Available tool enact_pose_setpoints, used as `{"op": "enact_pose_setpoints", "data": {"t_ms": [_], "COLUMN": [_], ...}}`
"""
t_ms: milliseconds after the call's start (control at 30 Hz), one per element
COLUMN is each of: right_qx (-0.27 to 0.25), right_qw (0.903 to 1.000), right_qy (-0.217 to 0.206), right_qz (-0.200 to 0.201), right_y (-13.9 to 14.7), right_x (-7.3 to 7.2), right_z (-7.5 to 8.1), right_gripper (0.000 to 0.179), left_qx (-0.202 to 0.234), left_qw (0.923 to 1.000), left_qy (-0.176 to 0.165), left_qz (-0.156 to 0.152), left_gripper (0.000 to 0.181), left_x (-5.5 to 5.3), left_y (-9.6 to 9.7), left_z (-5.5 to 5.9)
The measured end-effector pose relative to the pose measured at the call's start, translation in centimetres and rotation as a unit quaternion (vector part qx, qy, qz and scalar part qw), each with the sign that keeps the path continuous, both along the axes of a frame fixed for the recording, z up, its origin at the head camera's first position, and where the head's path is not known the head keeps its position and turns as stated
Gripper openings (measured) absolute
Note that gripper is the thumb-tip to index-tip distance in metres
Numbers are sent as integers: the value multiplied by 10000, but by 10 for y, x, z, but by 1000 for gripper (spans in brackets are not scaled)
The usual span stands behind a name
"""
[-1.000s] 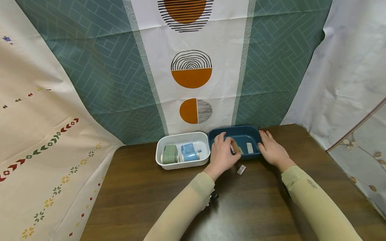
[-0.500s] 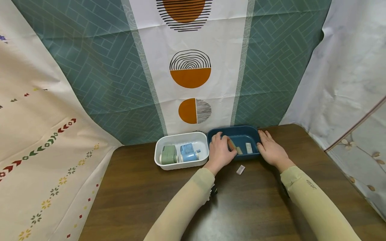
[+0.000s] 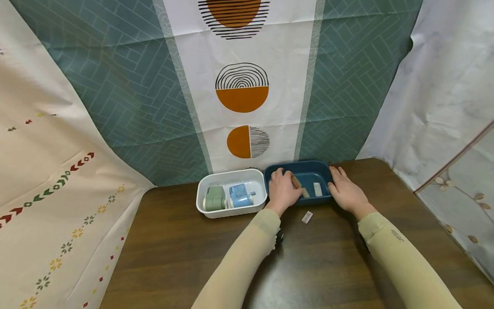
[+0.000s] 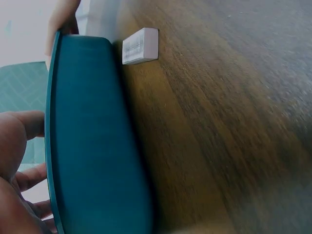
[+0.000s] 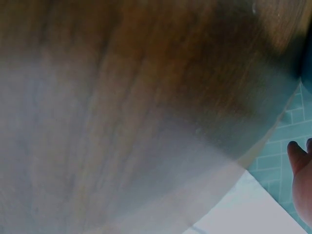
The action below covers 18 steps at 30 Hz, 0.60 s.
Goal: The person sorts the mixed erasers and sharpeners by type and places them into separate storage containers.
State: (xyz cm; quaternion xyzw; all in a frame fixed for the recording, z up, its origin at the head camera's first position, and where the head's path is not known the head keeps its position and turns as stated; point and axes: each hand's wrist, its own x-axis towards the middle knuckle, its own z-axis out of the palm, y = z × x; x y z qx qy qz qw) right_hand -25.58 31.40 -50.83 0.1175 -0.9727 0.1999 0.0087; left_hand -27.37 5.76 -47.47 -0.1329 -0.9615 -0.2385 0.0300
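Observation:
In the head view my left hand [image 3: 283,189] reaches over the near left part of the dark blue bin [image 3: 318,167]. Its thumb and fingers curl about a small brown block [image 3: 296,181], which the hand partly hides. Beside that block a pale beige one [image 3: 305,192] lies on the bin's floor, and farther right a whitish one [image 3: 317,189]. With straight fingers my right hand [image 3: 349,191] rests against the bin's right rim. In the left wrist view the left hand [image 4: 19,170] is behind the bin's wall [image 4: 92,136], so the block is hidden there.
A small white block with a barcode [image 3: 307,217] lies on the wooden table [image 3: 185,257] before the bin. Left of the bin stands a white bin [image 3: 231,175] with a green device [image 3: 215,198] and a blue one [image 3: 240,195]. A patterned cloth [image 3: 154,86] hangs behind.
My left hand has shifted left within the blue bin, and the brown block has moved slightly away from me with it. My right hand has stayed at the right rim.

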Motion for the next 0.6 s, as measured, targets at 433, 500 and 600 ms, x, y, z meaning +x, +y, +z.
{"op": "enact_pose_setpoints", "data": {"t_ms": [433, 500, 600], "right_qx": [-7, -31, -36], "right_qw": [9999, 9999, 10000], "right_qy": [95, 97, 72], "right_qz": [-38, -31, -38], "right_y": [2, 2, 1], "right_x": [-2, -2, -3], "right_z": [-2, -3, -4], "right_gripper": [67, 67, 67], "left_qx": [-323, -383, -440], "left_qw": [9994, 9992, 9990], "left_qy": [-29, -25, 8], "left_qz": [-91, -75, -75], "left_gripper": [45, 45, 45], "left_x": [1, 2, 2], "left_y": [23, 27, 32], "left_z": [4, 6, 7]}}
